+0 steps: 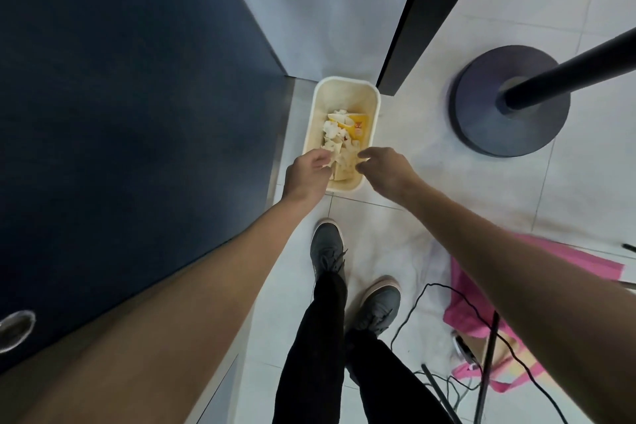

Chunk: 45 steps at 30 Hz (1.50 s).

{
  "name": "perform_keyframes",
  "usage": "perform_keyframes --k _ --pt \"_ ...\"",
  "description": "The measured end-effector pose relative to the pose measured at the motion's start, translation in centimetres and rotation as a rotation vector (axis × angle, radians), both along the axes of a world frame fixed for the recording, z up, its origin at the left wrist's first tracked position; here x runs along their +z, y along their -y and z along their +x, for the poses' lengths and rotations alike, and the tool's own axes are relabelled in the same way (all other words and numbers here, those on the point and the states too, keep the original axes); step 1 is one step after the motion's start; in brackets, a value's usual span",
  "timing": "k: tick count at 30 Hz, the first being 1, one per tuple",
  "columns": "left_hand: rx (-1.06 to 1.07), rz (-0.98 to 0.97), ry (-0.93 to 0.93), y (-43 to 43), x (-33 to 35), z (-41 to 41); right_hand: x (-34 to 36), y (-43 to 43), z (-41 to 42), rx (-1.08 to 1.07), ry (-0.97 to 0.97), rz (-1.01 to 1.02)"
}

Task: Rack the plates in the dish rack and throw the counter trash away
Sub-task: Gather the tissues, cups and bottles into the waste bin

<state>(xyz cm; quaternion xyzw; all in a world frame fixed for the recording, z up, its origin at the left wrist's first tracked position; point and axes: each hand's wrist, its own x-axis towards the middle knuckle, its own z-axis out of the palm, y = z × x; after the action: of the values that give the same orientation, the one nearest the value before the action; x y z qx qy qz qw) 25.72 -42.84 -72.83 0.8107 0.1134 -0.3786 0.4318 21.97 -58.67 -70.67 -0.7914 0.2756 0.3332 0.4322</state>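
A cream rectangular trash bin stands on the floor between a dark cabinet and a dark door edge. Inside lie crumpled white paper and a yellow wrapper. My left hand hovers over the bin's near left rim, its curled fingers pinching a white paper scrap that hangs into the bin. My right hand is over the near right rim, fingers loosely curled and holding nothing. No plates or dish rack are in view.
A dark blue cabinet front fills the left. To the right a round stand base with a black pole sits on the white tiles. A pink bag and black cables lie at the lower right. My shoes are just behind the bin.
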Motion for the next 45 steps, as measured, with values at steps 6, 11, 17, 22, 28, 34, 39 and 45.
perform_keyframes --k 6,11,17,22,28,34,39,45 --pt "-0.001 0.004 0.02 -1.0 5.4 -3.3 5.8 -1.6 -4.2 0.072 0.104 -0.048" --pt "-0.044 0.028 0.024 -3.3 11.7 -7.9 11.7 -2.7 -8.5 0.178 0.127 -0.066" --pt "-0.122 0.035 0.1 -6.4 20.3 -13.6 20.0 -3.9 -14.5 0.311 0.167 -0.051" --pt "-0.197 0.067 0.168 -8.9 25.8 -17.3 25.4 -5.2 -18.9 0.345 0.201 -0.017" --pt "-0.187 0.05 0.216 -11.4 33.2 -22.4 31.7 -8.8 -21.8 0.456 0.254 0.025" --pt "-0.062 0.047 0.314 -15.3 40.5 -27.1 37.3 -13.2 -22.2 0.585 0.423 0.051" --pt "0.064 0.055 0.43 -20.4 46.2 -30.3 42.2 -18.0 -22.7 0.718 0.556 0.083" --pt "0.268 0.048 0.57 -28.3 51.8 -33.8 48.1 -26.0 -24.9 0.865 0.7 0.121"
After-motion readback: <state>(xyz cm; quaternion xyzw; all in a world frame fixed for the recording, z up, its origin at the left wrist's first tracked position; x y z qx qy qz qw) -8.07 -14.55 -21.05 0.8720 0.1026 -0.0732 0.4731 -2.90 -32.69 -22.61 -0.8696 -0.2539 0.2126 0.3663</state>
